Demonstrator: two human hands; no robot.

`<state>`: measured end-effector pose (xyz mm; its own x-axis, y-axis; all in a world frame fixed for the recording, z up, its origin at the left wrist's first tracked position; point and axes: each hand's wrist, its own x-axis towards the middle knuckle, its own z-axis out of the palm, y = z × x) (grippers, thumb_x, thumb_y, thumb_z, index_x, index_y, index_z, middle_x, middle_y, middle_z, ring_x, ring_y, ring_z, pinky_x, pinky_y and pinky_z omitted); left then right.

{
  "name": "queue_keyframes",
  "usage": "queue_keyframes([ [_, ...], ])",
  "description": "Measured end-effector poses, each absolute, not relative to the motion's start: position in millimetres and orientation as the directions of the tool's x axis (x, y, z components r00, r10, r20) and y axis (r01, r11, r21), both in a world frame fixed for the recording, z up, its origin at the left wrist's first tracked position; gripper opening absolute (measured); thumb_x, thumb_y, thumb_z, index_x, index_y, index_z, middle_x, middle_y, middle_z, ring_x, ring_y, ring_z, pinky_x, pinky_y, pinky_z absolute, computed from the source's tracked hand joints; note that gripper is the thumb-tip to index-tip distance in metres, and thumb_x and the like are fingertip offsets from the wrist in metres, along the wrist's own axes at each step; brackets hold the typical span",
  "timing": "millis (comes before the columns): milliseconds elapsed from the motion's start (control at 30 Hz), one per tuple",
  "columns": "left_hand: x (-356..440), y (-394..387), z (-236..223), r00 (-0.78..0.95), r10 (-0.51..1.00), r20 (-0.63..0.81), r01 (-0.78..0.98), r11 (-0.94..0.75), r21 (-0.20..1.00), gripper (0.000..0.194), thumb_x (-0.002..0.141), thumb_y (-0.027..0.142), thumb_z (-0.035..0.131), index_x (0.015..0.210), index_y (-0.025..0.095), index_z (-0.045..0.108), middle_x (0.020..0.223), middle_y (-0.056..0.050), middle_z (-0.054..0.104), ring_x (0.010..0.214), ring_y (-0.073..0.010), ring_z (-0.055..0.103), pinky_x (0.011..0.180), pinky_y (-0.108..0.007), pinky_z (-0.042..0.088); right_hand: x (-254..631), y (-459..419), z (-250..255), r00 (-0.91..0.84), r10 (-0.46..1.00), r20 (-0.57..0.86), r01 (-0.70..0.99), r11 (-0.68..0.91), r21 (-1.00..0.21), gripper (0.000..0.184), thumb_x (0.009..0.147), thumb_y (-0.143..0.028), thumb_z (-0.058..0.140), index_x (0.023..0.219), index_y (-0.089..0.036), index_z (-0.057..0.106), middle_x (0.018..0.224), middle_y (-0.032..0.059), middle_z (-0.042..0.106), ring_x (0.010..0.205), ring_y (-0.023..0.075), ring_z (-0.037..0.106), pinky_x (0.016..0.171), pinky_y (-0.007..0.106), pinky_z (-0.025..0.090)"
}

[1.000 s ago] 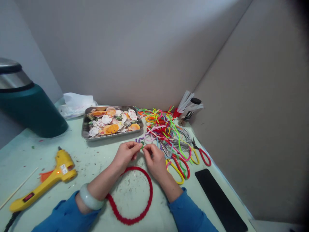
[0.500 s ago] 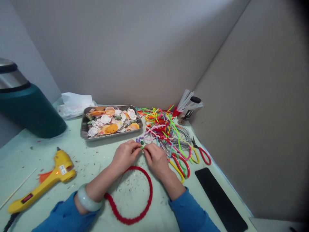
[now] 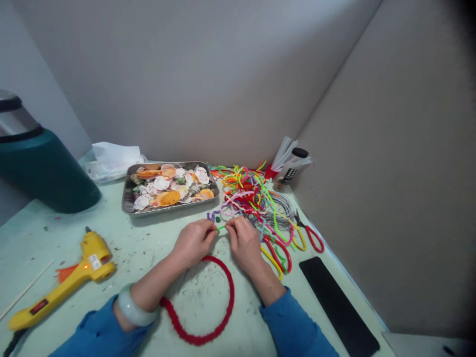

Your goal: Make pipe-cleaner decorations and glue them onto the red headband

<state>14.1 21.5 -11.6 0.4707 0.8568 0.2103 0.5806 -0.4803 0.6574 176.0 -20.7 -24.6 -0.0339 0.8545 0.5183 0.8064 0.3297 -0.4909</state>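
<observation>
Right hand (image 3: 245,244): edged outward, pinching green strip (image 3: 221,227)
Left hand (image 3: 193,242): pinching other end
Green strip: more exposed, seemingly taut

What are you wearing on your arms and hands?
Blue sleeves, pushed up a bit, and a chunky, pale green-white bangle above my left hand. My right hand has no glove, bracelet or ring that I can see.
</observation>
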Motion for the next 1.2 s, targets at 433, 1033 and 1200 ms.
queue_keyframes([
  [433,22,23,-12,0.194,0.979,-0.063,0.080,0.048,0.996,0.023,0.064,0.038,0.066,0.067,0.016,0.061,0.045,0.006,0.048,0.039,-0.0087,0.038,0.041,-0.021,0.028,160,-25,-23,-0.006,0.873,0.488,0.705,0.350,-0.617,0.010,0.088,-0.017,0.044,0.083,-0.019,0.053,0.081,0.0048,0.058,0.076,0.0172,0.055,0.068,0.028,0.042],
  [1033,25,18,-6,0.245,0.962,-0.118,-0.007,0.123,0.992,0.026,0.064,0.037,0.067,0.070,0.013,0.059,0.043,0.008,0.044,0.039,-0.0056,0.034,0.039,-0.018,0.024,159,-23,-23,0.086,0.870,0.486,0.586,0.351,-0.730,0.010,0.087,-0.021,0.049,0.085,-0.018,0.058,0.082,0.0041,0.060,0.075,0.0150,0.056,0.066,0.025,0.042],
  [1200,25,17,-5,0.248,0.960,-0.130,-0.025,0.140,0.990,0.026,0.063,0.037,0.068,0.070,0.014,0.059,0.043,0.008,0.044,0.039,-0.0055,0.034,0.038,-0.018,0.024,159,-22,-22,0.155,0.883,0.442,0.548,0.295,-0.783,0.011,0.086,-0.020,0.049,0.080,-0.018,0.058,0.076,0.0027,0.060,0.070,0.0147,0.056,0.063,0.025,0.042],
])
